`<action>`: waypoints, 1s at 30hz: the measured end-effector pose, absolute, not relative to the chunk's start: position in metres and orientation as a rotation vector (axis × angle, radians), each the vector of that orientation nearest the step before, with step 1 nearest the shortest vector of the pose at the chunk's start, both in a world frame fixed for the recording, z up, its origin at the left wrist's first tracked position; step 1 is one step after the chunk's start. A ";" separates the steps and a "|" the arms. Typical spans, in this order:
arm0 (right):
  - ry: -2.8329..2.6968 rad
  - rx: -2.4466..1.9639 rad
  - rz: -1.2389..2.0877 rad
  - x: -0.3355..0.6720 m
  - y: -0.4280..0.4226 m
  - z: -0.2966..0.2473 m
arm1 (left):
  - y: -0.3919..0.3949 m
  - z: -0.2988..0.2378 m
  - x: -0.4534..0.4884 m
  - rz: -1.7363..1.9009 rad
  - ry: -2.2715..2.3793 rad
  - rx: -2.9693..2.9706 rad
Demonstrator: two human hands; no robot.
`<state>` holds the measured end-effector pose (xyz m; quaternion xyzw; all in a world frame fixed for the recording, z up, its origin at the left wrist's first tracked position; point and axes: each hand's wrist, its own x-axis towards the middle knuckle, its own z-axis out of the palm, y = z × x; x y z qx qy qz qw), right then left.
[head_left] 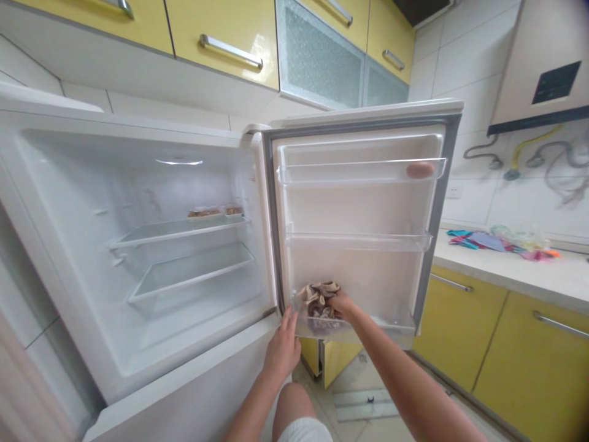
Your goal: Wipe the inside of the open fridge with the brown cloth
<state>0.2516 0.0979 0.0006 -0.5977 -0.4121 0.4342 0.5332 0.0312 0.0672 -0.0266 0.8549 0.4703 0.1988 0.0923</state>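
Observation:
A crumpled brown and beige cloth (317,298) is bunched in the bottom bin (381,331) of the open fridge door (350,209). My right hand (341,305) reaches over the bin's rim and is closed on the cloth, its fingertips partly hidden in the folds. At the hinge-side corner of the same bin, my left hand (286,339) rests with its fingers stretched out against the door's edge, holding nothing. Higher up, a brown egg (419,170) sits at the right end of the top door bin (340,173). Between them runs a middle door bin (359,242).
To the left, the fridge interior (69,245) has glass shelves (197,269); packaged food (205,213) sits on the upper one. On the right counter (460,255) lie colourful cloths (488,240). A low yellow cabinet door (338,361) stands ajar beneath the fridge door.

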 end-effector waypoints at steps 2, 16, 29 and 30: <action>-0.899 -1.310 1.141 0.226 0.112 0.003 | 0.068 -0.027 0.032 0.589 1.416 2.531; -0.545 -0.550 1.126 0.194 0.104 0.044 | 0.066 -0.032 0.028 0.592 1.450 2.538; -0.551 -0.367 1.183 0.164 0.073 0.072 | 0.100 0.054 -0.012 1.573 1.284 2.231; -0.527 -0.342 1.184 0.162 0.074 0.076 | 0.099 0.075 -0.013 1.692 1.260 2.269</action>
